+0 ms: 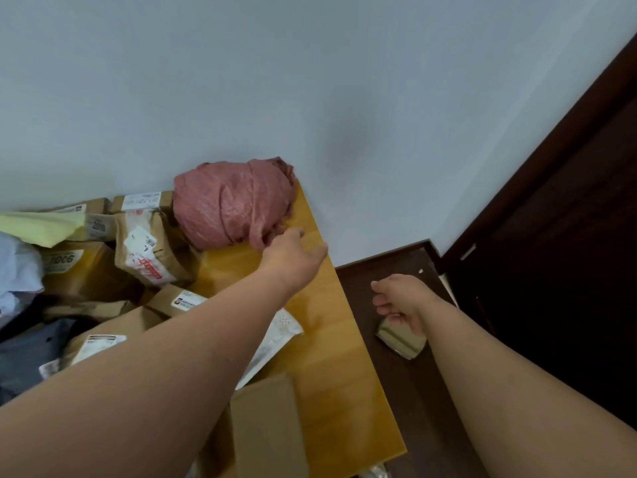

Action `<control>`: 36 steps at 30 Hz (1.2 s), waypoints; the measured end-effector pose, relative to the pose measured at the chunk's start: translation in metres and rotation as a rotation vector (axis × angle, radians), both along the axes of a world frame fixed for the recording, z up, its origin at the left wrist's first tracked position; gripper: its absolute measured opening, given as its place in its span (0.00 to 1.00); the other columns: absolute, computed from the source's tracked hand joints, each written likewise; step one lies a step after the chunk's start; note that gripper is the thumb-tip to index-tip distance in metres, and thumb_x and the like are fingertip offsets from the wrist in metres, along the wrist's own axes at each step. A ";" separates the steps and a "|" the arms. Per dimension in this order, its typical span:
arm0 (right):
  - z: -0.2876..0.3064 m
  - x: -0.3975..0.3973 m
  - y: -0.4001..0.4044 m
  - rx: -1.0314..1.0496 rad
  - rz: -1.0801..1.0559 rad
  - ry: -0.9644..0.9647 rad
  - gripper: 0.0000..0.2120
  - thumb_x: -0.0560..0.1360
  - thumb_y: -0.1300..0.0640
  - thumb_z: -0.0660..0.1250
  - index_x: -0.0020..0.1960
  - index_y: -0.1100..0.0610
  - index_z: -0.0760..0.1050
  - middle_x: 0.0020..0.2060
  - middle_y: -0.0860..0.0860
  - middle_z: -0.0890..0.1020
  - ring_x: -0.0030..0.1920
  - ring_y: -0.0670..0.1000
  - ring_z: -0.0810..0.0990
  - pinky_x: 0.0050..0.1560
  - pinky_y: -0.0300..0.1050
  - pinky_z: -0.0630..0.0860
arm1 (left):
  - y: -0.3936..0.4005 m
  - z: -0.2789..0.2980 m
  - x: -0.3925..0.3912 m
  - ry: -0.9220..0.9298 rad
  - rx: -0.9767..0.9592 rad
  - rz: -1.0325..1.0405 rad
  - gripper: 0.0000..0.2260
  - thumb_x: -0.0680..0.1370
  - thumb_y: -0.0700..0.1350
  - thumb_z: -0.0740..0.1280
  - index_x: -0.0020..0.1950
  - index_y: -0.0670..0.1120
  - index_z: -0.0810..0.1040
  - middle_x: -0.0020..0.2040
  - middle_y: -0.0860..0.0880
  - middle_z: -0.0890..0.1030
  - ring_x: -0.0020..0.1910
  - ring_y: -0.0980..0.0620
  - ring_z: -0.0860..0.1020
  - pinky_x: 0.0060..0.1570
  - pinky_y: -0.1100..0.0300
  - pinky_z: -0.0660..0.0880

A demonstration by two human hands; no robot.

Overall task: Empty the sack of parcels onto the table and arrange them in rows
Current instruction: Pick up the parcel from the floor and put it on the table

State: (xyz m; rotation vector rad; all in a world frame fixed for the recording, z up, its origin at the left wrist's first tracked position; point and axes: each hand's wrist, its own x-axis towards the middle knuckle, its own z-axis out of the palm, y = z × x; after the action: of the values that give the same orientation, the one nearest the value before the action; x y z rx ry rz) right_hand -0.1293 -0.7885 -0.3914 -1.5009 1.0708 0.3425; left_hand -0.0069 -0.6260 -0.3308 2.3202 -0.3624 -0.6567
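Note:
The pink woven sack [227, 205] lies crumpled in a bundle at the far right corner of the yellow wooden table [331, 326], against the wall. My left hand [293, 251] reaches across the table and its fingers curl into a fold at the sack's lower right edge. Several brown parcels with white labels [148, 246] lie in a loose heap on the left half of the table. A plain cardboard box [265, 426] sits near the front edge. My right hand [400, 300] hangs off the table over the dark floor, fingers loosely curled, holding nothing.
A small tan parcel [400, 339] lies on the dark floor [389, 270] just below my right hand. A dark wooden door [568, 236] stands at right. A white padded mailer [275, 339] lies partly under my left forearm. Grey and pale bags [20, 270] crowd the left edge.

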 end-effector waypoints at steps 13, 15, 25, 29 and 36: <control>-0.127 -0.060 -0.191 -0.058 0.101 0.177 0.11 0.79 0.54 0.64 0.59 0.58 0.76 0.47 0.53 0.79 0.45 0.53 0.78 0.39 0.44 0.72 | -0.205 -0.136 -0.075 0.265 0.100 0.007 0.25 0.80 0.54 0.65 0.76 0.49 0.65 0.73 0.48 0.70 0.68 0.47 0.72 0.63 0.54 0.70; -0.163 -0.071 -0.221 -0.084 0.140 0.227 0.12 0.78 0.53 0.64 0.59 0.57 0.76 0.53 0.55 0.80 0.50 0.54 0.78 0.44 0.46 0.73 | -0.237 -0.176 -0.088 0.361 0.106 0.065 0.25 0.80 0.54 0.65 0.75 0.50 0.66 0.71 0.48 0.72 0.61 0.50 0.76 0.58 0.56 0.74; -0.384 -0.083 -0.286 -0.113 0.413 0.363 0.20 0.76 0.52 0.67 0.66 0.57 0.72 0.62 0.54 0.77 0.61 0.56 0.77 0.58 0.45 0.74 | -0.292 -0.425 -0.131 0.713 0.219 0.307 0.23 0.80 0.55 0.65 0.70 0.43 0.72 0.58 0.45 0.79 0.52 0.49 0.78 0.41 0.61 0.74; -0.479 -0.071 -0.291 -0.209 0.511 0.428 0.26 0.74 0.47 0.67 0.70 0.53 0.69 0.66 0.55 0.70 0.66 0.59 0.71 0.66 0.51 0.71 | -0.295 -0.529 -0.133 0.769 0.193 0.464 0.20 0.81 0.53 0.64 0.68 0.43 0.73 0.56 0.43 0.81 0.51 0.44 0.80 0.39 0.60 0.74; -0.615 -0.051 -0.310 -0.213 0.468 0.410 0.36 0.75 0.47 0.65 0.79 0.47 0.52 0.78 0.49 0.53 0.77 0.58 0.53 0.75 0.54 0.57 | -0.302 -0.663 -0.138 0.933 0.122 0.670 0.25 0.82 0.58 0.59 0.64 0.37 0.75 0.38 0.43 0.82 0.33 0.47 0.75 0.33 0.61 0.69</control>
State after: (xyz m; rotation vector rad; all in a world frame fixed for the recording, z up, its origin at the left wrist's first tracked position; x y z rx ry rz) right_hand -0.1800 -1.0983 -1.0059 -1.9246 1.0842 0.9176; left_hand -0.1446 -0.9282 -0.9939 1.7910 0.8491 -1.2898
